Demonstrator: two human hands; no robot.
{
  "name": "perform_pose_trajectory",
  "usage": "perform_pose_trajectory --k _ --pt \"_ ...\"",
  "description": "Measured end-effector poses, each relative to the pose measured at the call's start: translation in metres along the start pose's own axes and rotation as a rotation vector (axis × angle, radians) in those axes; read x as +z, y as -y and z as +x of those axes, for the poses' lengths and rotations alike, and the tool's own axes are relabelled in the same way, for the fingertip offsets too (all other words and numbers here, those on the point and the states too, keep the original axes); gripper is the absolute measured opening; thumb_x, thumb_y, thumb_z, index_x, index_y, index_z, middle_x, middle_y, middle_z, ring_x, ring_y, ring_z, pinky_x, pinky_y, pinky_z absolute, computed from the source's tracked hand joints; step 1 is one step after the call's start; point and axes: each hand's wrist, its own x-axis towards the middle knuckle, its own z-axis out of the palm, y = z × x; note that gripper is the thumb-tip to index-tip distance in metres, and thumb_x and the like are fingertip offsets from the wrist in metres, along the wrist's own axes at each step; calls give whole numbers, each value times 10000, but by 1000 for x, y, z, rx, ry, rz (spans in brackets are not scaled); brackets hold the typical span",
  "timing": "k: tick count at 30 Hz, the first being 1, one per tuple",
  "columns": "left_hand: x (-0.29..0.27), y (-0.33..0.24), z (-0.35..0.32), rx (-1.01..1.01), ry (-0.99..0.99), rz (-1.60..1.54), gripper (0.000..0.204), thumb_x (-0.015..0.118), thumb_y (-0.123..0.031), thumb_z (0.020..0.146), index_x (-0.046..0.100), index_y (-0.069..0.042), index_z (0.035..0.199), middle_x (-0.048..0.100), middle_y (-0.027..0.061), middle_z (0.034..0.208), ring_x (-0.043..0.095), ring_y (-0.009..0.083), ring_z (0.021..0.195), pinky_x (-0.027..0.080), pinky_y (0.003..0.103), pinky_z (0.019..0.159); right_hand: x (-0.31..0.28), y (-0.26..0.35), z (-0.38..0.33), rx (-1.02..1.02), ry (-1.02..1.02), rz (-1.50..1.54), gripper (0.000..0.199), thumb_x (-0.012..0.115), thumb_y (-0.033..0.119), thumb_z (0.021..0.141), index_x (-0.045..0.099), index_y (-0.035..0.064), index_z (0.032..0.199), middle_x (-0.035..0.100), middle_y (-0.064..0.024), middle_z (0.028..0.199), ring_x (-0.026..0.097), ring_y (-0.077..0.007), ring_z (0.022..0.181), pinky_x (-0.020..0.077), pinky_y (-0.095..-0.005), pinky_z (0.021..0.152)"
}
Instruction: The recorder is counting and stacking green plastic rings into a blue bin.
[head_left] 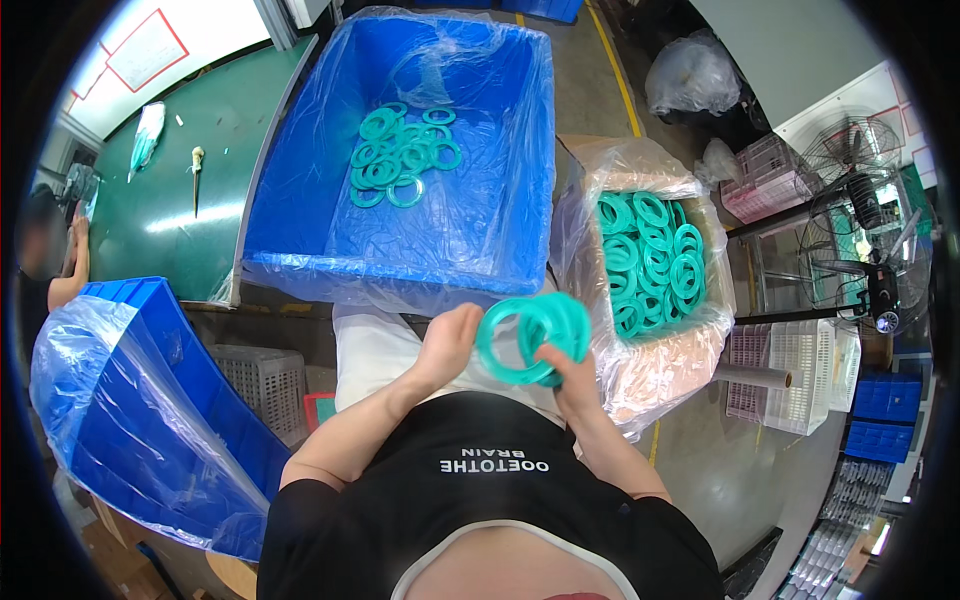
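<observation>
My right hand (571,378) grips a small stack of green plastic rings (566,318) in front of my body, thumb over their near side. The foremost ring (487,345) in the stack is tilted to the left, apart from the others. Beside that ring's left edge, my left hand (450,343) is closed with curled fingers; whatever they pinch, if anything, is hidden. Ahead stands a large blue bin (400,268) lined with clear plastic, with a loose pile of green rings (408,152) inside. At the right, a plastic-lined carton (655,375) holds many more green rings (652,262).
Another blue bin (215,400), partly covered with clear film, leans at the left. Beyond it is a green-topped table (225,130), where a person (60,260) stands. A fan (855,190) and plastic crates (790,375) line the right side.
</observation>
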Motion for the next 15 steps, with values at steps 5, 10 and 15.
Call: perform_pose_trajectory --k 5,10,15 --pt "-12 20 3 -561 210 -1018 209 438 -189 976 567 -35 919 573 21 754 452 92 584 389 225 543 -54 37 42 -74 -5 691 159 593 160 895 530 63 1005 527 16 805 508 -83 808 459 -284 711" --pt "0 0 -7 -592 438 -1064 238 445 -233 994 562 -26 1005 532 -9 854 456 55 740 372 181 629 -26 15 8 -178 58 -337 265 671 267 842 551 50 934 546 -17 748 532 -126 737 382 -289 795" --pt "-3 -10 -4 -722 488 -1042 341 446 -346 992 576 -48 1096 491 -60 779 399 38 640 322 182 549 6 29 0 -911 578 -1298 388 782 353 698 583 67 868 578 -33 749 560 -188 725 317 -407 880"
